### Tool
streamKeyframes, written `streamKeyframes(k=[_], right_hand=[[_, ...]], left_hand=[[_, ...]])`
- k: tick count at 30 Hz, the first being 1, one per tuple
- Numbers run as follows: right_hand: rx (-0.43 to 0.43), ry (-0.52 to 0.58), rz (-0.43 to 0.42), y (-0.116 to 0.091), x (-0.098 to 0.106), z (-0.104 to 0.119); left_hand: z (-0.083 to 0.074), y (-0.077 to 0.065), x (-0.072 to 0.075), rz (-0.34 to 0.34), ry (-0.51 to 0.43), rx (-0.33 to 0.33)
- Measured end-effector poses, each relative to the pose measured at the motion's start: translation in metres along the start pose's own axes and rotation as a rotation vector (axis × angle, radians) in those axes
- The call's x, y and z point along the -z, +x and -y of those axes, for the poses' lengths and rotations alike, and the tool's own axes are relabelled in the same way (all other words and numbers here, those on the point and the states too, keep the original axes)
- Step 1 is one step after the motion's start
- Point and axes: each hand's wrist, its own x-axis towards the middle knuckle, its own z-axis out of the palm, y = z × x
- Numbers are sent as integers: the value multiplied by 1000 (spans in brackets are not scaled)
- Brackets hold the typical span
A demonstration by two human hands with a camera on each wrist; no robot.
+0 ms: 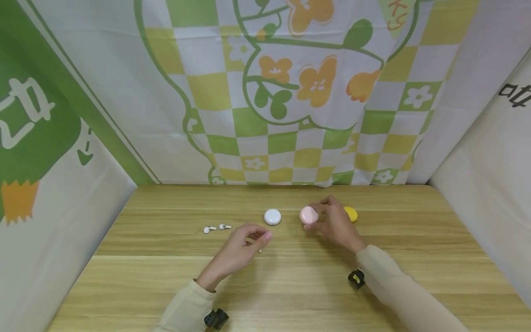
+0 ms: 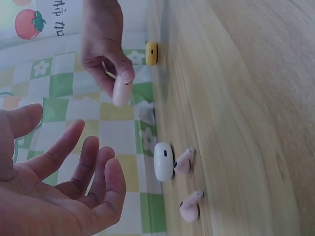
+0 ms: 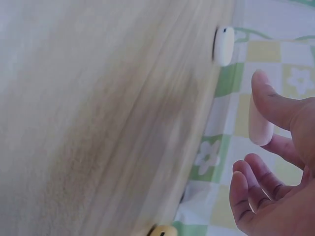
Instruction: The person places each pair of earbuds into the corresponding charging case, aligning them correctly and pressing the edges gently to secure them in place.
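My right hand [image 1: 336, 226] pinches a round pink earbud case [image 1: 309, 215] between thumb and fingers, raised off the table in the right wrist view. My left hand [image 1: 244, 244] hovers above the table with fingers loosely bent and nothing in them. Beneath it, the left wrist view shows two pale pink earbuds [image 2: 190, 209] on the wood. From the head view they are mostly hidden by the left hand. A white earbud case [image 1: 272, 216] lies between the hands, its lid down. Two white earbuds [image 1: 210, 229] rest left of the left hand.
A yellow earbud case [image 1: 351, 214] lies just beyond the right hand, partly covered by it. The wooden table [image 1: 290, 295] ends at a patterned curtain [image 1: 282, 152] at the back. Cloth panels stand on both sides.
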Motion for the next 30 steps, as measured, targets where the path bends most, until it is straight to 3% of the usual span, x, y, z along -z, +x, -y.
streamKeyframes(k=[9, 20, 30], right_hand=[[111, 21, -44, -18, 4, 23], [294, 9, -75, -37, 5, 50], [366, 8, -68, -45, 2, 64]], left_hand=[[-3, 8, -9, 15, -13, -48], [-7, 14, -18, 39, -26, -40], [-9, 15, -22, 60, -28, -48]])
